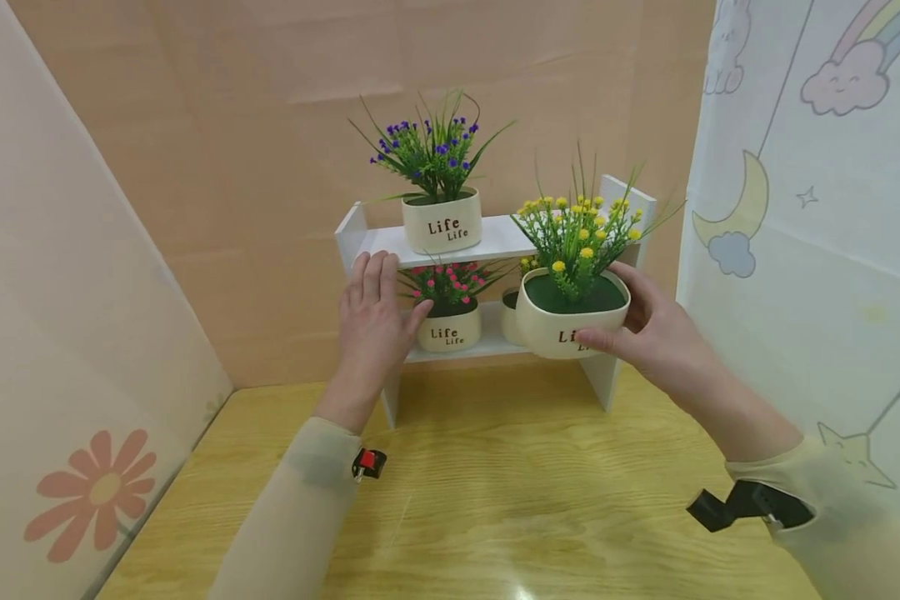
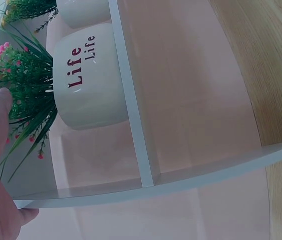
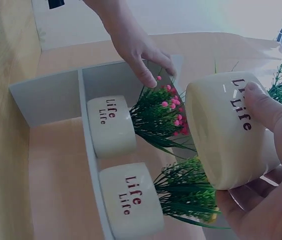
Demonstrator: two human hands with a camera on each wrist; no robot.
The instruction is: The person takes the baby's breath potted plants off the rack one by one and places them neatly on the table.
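My right hand (image 1: 663,333) grips a cream flowerpot (image 1: 570,321) of yellow artificial flowers, thumb on its "Life" lettering, fingers behind. The pot is held up in front of the white two-tier shelf (image 1: 506,237), on its right side. My left hand (image 1: 375,325) rests with fairly straight fingers at the shelf's left upright. On the top tier stands a pot of purple flowers (image 1: 442,221). A pot of pink flowers (image 1: 450,332) sits on the lower tier, close to my left thumb. Beside it is another yellow-flowered pot (image 3: 131,200), partly hidden in the head view by the held one.
The shelf stands on a wood-grain table (image 1: 450,492) against a peach backdrop (image 1: 232,167). A white panel with a printed flower (image 1: 105,492) borders the left side, and one with moon and star prints (image 1: 810,217) the right.
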